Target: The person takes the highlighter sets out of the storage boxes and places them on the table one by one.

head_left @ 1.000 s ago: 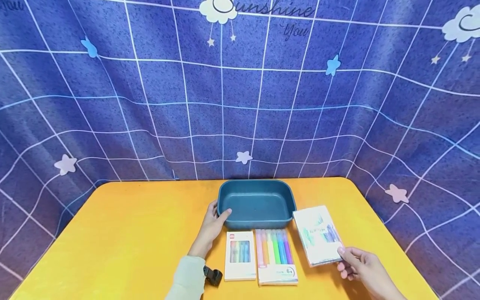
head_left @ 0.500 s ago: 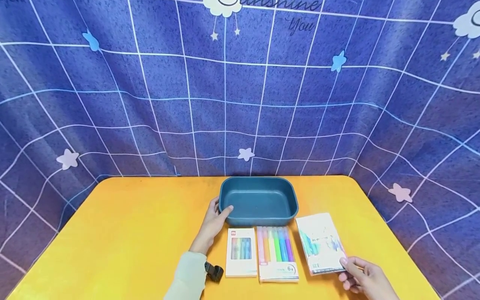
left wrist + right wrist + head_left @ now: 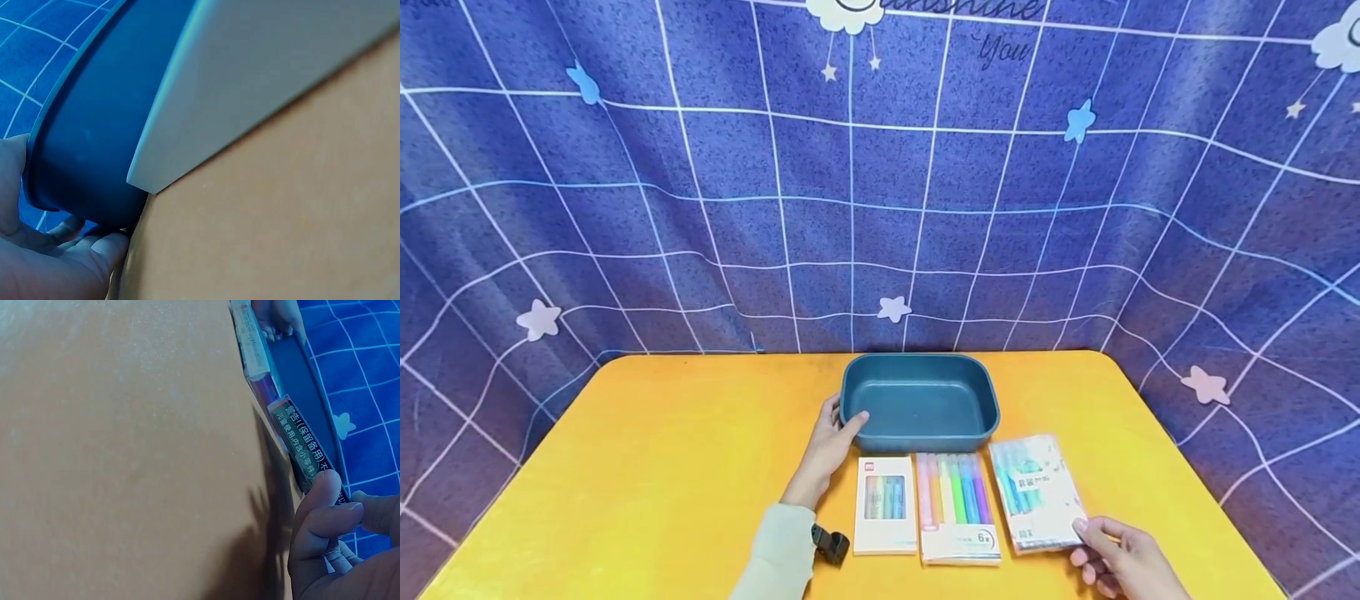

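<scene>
My left hand [image 3: 822, 454] grips the left end of a dark teal plastic bin [image 3: 925, 443], its thumb over the rim and fingers around the outside. In the left wrist view the hand [image 3: 56, 262] holds the bin [image 3: 94, 137] from below and the side. My right hand [image 3: 1126, 557] pinches the near right corner of a white, blue-patterned pack of pens [image 3: 1041, 504]. In the right wrist view, thumb and fingers hold that pack's [image 3: 299, 444] dark printed edge. Whether the pack touches the table fully cannot be told.
In front of the bin lie a white windowed pen box [image 3: 885, 537] and a clear pack of colourful markers [image 3: 958, 542], side by side on the yellow table [image 3: 662, 467]. A blue patterned curtain [image 3: 775, 167] hangs behind the table and along its sides.
The pack in my right hand has tilted and now lies lower, roughly in line with the marker pack. My left hand keeps its hold on the bin. The head view has shifted slightly.
</scene>
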